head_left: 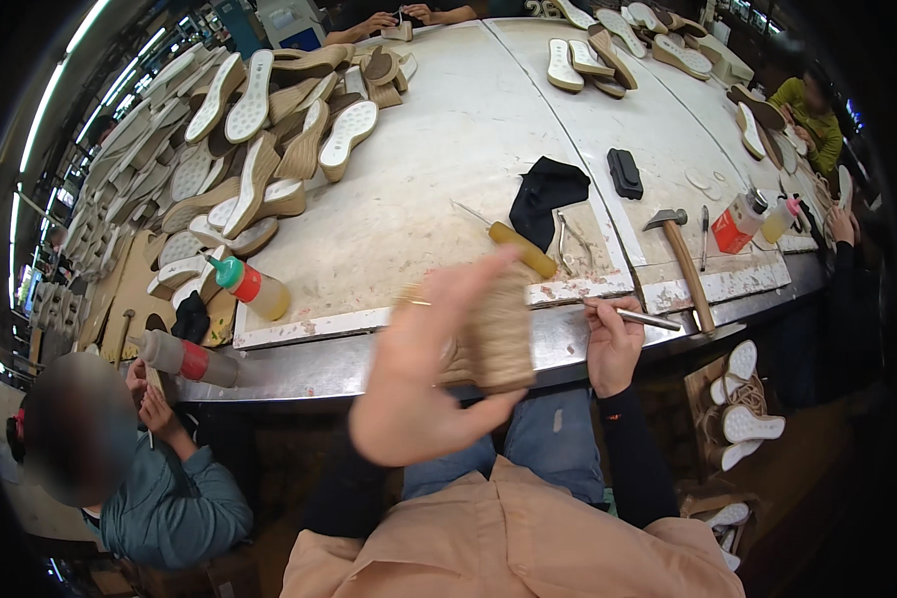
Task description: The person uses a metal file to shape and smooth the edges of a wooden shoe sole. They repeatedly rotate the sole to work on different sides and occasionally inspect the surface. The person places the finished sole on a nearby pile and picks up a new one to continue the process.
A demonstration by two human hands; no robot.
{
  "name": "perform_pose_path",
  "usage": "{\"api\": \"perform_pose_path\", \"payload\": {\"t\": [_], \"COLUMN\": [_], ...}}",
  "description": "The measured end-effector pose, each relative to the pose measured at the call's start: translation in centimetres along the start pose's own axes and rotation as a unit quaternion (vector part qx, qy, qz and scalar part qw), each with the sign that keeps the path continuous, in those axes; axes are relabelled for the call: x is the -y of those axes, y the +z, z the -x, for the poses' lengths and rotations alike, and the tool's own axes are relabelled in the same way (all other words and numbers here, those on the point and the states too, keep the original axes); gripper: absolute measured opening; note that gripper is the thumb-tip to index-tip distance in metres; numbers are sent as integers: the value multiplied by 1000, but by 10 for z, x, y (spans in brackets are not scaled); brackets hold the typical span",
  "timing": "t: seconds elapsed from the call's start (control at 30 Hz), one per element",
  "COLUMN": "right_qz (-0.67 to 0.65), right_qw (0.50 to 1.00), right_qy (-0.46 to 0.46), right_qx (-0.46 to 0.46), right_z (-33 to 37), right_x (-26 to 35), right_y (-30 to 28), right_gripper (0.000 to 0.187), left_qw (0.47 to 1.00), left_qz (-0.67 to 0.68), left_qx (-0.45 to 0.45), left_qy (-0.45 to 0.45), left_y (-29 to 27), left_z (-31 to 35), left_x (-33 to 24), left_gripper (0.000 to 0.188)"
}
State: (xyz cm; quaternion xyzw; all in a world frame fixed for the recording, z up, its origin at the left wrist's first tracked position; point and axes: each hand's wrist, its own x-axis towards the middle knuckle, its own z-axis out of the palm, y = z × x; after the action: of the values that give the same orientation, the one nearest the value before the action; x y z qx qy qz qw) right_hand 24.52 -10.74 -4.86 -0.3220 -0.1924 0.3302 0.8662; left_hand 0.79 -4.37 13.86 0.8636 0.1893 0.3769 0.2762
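Observation:
My left hand (399,399) is closed around a tan wedge shoe sole (500,334) with a ridged, woven-looking side. Both are smeared by motion, so the sole's far end is hard to make out. The sole is above the bench's front edge, over my lap. To its right, my right hand (613,347) pinches a slim metal rod-like tool (650,319), which points right; its tip detail is too small to tell. Just beyond the sole, a yellow-handled tool (523,250) with a thin metal shaft lies on the bench beside a black cloth (550,197) and metal pliers (572,244).
A large heap of wedge soles (259,149) fills the left of the white bench (439,130). Squeeze bottles (252,289) stand near the front left. At right lie a hammer (684,261) and a black block (625,173). Co-workers sit left, right and opposite.

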Motion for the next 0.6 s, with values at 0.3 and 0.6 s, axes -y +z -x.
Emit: {"api": "perform_pose_path", "payload": {"t": [0.3, 0.6], "right_qz": [-28, 31], "right_qw": [999, 999], "right_qy": [17, 31], "right_qx": [-9, 5], "right_z": [-5, -2], "right_x": [7, 16], "right_y": [-8, -2], "right_gripper": [14, 14], "left_qw": [984, 981], "left_qz": [-11, 36], "left_qx": [23, -14], "left_qy": [-177, -190], "left_y": [-13, 25], "left_z": [74, 120], "left_x": [66, 104], "left_gripper": [88, 85]}}
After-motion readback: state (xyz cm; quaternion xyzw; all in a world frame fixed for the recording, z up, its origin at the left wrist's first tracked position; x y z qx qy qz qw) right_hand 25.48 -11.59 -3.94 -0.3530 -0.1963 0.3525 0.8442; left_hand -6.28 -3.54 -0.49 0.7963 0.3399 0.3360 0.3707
